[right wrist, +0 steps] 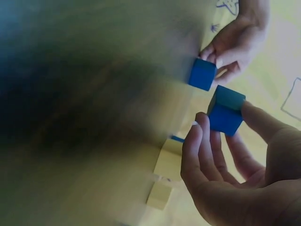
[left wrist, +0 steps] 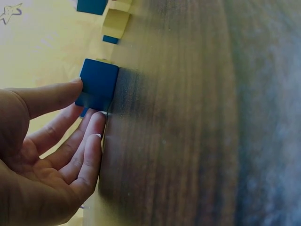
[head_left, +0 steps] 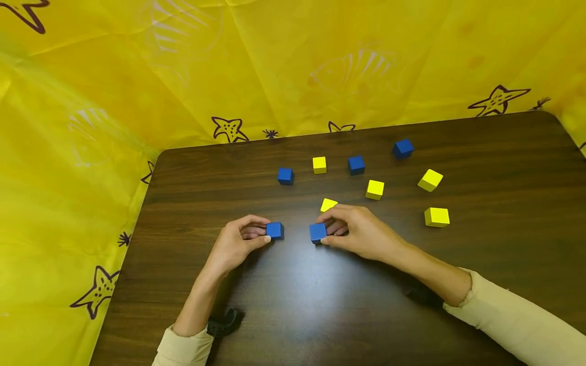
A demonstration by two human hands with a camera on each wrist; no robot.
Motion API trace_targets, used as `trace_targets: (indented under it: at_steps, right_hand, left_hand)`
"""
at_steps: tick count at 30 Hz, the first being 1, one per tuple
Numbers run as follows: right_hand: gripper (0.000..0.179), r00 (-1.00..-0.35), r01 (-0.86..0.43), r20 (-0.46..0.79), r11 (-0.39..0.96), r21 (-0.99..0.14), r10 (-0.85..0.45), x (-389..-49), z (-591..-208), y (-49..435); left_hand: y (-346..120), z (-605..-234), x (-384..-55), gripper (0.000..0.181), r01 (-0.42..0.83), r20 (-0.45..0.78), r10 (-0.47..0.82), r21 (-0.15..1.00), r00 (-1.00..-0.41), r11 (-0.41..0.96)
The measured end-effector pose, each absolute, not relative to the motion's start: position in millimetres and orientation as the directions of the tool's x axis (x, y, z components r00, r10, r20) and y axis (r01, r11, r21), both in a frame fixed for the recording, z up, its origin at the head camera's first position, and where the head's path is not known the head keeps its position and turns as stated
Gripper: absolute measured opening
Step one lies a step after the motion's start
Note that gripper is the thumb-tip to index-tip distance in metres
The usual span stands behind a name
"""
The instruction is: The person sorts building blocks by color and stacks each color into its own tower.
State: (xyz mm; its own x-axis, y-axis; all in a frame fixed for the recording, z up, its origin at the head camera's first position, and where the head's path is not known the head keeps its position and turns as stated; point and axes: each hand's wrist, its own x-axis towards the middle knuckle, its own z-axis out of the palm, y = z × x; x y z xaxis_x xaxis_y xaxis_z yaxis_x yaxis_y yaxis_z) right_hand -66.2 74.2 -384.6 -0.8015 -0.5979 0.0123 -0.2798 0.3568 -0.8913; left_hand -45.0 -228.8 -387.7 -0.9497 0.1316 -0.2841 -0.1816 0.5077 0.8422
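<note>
Between thumb and forefinger, my left hand (head_left: 233,244) pinches a blue cube (head_left: 275,231) resting on the dark table; the left wrist view shows this cube (left wrist: 98,84) with the thumb at its near side. My right hand (head_left: 366,233) pinches a second blue cube (head_left: 318,233) a short gap to the right of the first. In the right wrist view that cube (right wrist: 226,110) appears slightly above the tabletop. Just behind the right fingers lies a yellow block (head_left: 328,204), partly hidden by the hand.
Further back on the wooden table (head_left: 206,183) are blue cubes, one at the left (head_left: 286,176), one in the middle (head_left: 356,165) and one at the back right (head_left: 403,149). Several yellow blocks stand among them, including a yellow cube (head_left: 375,189). A yellow patterned cloth (head_left: 274,66) hangs behind.
</note>
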Motion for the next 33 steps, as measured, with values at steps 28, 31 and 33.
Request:
trace_targets:
  at_steps: [28, 31, 33]
  right_hand:
    - [0.028, -0.812, -0.270, -0.062, 0.468, -0.841, -0.580, -74.6, -382.6, 27.7]
    - [0.028, -0.813, -0.278, -0.061, 0.478, -0.833, -0.579, -74.6, -382.6, 24.4]
    - [0.027, -0.815, -0.284, -0.056, 0.482, -0.829, -0.577, -74.8, -382.4, 22.7]
  left_hand:
    - [-229.3, -390.0, -44.9, 0.033, -0.172, -0.272, 0.135, 0.850, -0.953, 0.498]
    - [-229.2, -390.5, -44.9, 0.032, -0.161, -0.263, 0.146, 0.857, -0.954, 0.489]
    - [-229.3, -390.4, -45.0, 0.032, -0.150, -0.255, 0.158, 0.862, -0.954, 0.484]
